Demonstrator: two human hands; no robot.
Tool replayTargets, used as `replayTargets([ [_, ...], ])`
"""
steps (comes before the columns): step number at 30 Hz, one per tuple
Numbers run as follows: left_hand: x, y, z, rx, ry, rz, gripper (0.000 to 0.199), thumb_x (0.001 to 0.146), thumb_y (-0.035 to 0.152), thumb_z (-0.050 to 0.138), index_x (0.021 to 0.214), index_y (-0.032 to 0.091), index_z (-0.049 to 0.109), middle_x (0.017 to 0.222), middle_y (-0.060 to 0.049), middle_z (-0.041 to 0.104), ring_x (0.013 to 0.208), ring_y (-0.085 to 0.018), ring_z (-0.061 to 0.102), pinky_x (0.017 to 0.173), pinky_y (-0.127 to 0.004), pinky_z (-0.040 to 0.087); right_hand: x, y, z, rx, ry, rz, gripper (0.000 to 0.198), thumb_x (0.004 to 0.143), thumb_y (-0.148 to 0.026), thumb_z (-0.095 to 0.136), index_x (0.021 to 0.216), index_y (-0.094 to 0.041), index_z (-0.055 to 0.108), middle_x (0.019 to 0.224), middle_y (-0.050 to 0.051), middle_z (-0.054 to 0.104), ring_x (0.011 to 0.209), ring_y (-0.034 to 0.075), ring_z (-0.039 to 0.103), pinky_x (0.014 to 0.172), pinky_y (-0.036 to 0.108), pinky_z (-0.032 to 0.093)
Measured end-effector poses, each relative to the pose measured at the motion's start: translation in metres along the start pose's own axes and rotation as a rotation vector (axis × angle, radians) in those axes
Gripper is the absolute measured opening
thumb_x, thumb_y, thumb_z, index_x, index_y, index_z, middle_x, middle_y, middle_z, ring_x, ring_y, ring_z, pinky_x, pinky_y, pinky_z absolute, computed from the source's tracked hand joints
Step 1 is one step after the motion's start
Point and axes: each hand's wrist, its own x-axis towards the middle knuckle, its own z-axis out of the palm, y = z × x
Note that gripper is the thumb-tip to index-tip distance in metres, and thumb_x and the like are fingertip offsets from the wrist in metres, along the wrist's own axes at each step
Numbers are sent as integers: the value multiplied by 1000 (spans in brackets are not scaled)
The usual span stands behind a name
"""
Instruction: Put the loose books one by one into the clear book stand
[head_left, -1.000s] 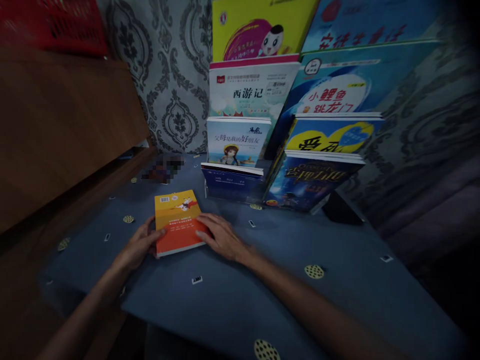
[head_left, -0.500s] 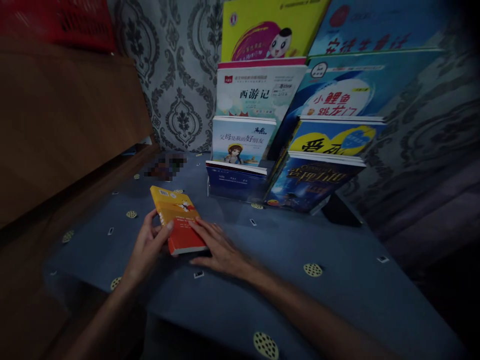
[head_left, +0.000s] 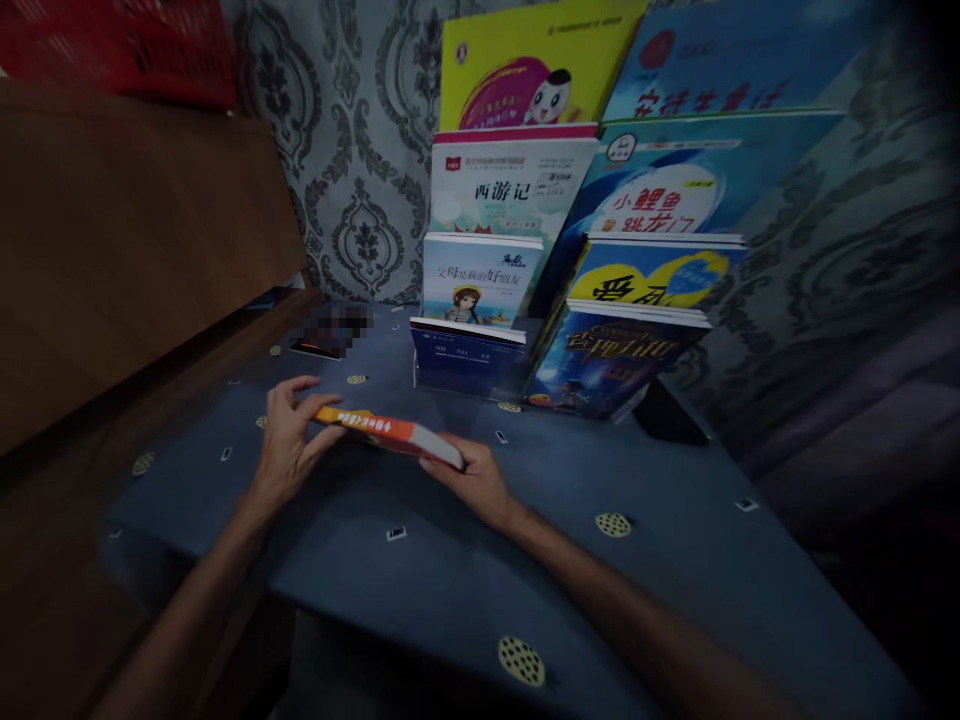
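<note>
An orange and yellow book [head_left: 390,434] is held between both hands a little above the table, its spine and the white edge of its pages turned toward me. My left hand [head_left: 292,435] grips the yellow end, thumb on the near side and fingers at the far side. At the other end, my right hand [head_left: 476,480] pinches the corner by the page edge, with some of its fingers hidden behind the book. The broad covers are seen almost edge-on.
Behind stands a rack of upright books, among them a dark blue book [head_left: 469,362] and a blue fantasy book [head_left: 604,360]. A blue patterned cloth [head_left: 450,590] covers the table. A wooden cabinet [head_left: 142,230] carries a red basket [head_left: 172,60] at left. A blurred-out item [head_left: 319,350] lies at the back left.
The book has been lifted and tilted, so its spine faces me instead of its cover. My right hand has gone from lying on the cover to gripping the right end.
</note>
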Motion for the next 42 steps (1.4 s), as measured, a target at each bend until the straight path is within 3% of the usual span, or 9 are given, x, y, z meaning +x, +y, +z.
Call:
replayTargets([
  [3,20,5,-4,-35,-173,-3,40,89,55,50,86,20,67,84,-5,62,82,-21,56,80,-32,45,2,-5,-7,99,80,88,41,77,-55,75,94,-18,77,81,1,73,67,16,64,63,29,56],
  [10,44,46,-9,-46,-176,-213,48,84,64,48,75,20,62,61,2,53,61,-14,47,57,-24,32,4,-20,-25,326,228,185,49,68,-61,80,92,-20,70,77,1,71,59,14,64,49,26,55],
  [16,27,42,1,-462,-509,-524,62,65,81,63,70,19,61,59,2,53,55,-13,47,47,-22,36,-7,-31,-34,375,231,235,50,73,-61,75,99,-22,59,62,-5,67,39,12,60,35,19,41],
  [22,-16,36,18,-714,-785,-861,60,57,68,80,91,20,68,81,-5,73,75,-23,69,61,-29,54,-2,-6,-41,316,393,363,65,64,-65,78,106,-21,54,47,-11,58,28,8,44,28,17,28],
  [26,-25,37,24,-605,-979,-744,58,67,70,72,95,19,66,71,-2,71,58,-18,65,48,-25,48,4,13,-47,288,441,416,66,60,-62,81,105,-21,53,48,-11,56,32,9,44,29,19,30],
  [31,-14,41,26,-388,-1154,-436,55,77,76,58,73,22,58,50,3,57,40,-13,50,41,-23,38,9,31,-59,131,433,422,56,65,-57,80,102,-23,54,54,-10,58,36,11,47,34,21,34],
  [35,4,41,34,-115,-898,-171,43,89,59,51,66,23,56,57,0,60,53,-16,54,53,-26,39,5,32,-67,-288,435,326,30,80,-36,68,105,-21,61,66,-3,65,56,16,61,52,26,49],
  [38,15,39,51,48,-689,-28,30,95,45,45,84,23,62,81,-4,68,76,-22,62,70,-31,45,-2,20,-64,-675,426,175,24,85,-21,58,108,-18,65,97,9,72,86,23,68,78,34,54],
  [42,17,38,85,20,-576,201,31,98,32,41,118,19,60,116,-11,68,109,-27,60,97,-41,46,-6,3,-39,-842,130,-68,26,96,-20,47,108,-19,70,108,12,73,107,26,66,98,41,52],
])
